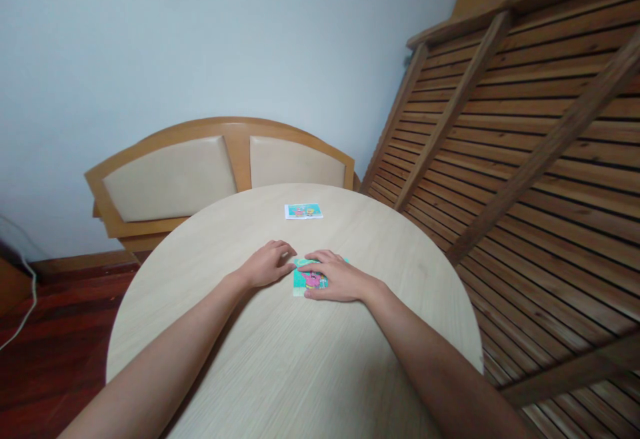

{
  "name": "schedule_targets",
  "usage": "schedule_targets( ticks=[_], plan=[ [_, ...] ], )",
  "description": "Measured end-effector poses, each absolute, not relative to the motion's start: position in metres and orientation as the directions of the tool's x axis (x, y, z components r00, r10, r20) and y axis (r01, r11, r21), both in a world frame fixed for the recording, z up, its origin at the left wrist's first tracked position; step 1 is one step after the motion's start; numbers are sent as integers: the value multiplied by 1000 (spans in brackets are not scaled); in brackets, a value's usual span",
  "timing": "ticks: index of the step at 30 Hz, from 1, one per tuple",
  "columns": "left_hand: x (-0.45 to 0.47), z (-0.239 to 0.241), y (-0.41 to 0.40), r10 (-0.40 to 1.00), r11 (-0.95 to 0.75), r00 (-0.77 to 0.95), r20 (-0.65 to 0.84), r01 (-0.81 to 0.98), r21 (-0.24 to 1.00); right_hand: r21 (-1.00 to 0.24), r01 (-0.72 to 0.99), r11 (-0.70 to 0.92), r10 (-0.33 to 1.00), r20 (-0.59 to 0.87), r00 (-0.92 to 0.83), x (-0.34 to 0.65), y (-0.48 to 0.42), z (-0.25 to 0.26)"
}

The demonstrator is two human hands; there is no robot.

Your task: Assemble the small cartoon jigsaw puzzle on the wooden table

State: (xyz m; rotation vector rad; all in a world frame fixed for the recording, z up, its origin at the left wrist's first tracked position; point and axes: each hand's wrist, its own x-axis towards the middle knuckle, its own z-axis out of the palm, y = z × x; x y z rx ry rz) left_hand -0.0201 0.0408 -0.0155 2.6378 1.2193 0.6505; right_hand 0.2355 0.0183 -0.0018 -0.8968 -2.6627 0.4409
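A small teal picture with pink figures (306,280) lies flat on the round pale wooden table (280,372), near its middle. My right hand (336,277) lies flat on top of it with fingers stretched out, covering most of it. My left hand (267,264) rests on the table just left of the picture, fingers loosely curled, fingertips at its left edge. It holds nothing. A second small card with a white border and a colourful picture (303,211) lies farther away, toward the far edge of the table.
A wooden bench back with two beige padded panels (200,172) stands behind the table against a pale wall. A slatted wooden frame (525,159) leans at the right. Dark red floor and a white cable (25,305) show at the left.
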Motion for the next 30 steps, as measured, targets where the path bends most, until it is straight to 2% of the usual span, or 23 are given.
schedule_targets(
  ticks=[14, 20, 26, 30],
  plan=[
    [-20, -19, 40, 741, -671, 576, 346, 659, 339, -408, 541, 735, 644, 173, -745, 234, 19, -3],
    [-17, -19, 35, 682, -725, 674, 282, 576, 377, -421, 600, 680, 701, 133, -701, 242, 27, -5],
    [-12, -14, 31, 693, -711, 683, 230, 594, 377, -458, 676, 577, 782, 72, -619, 275, 39, -2],
    [-11, -12, 31, 697, -708, 677, 237, 597, 377, -506, 651, 566, 787, 96, -609, 284, 45, -6]
  ],
)
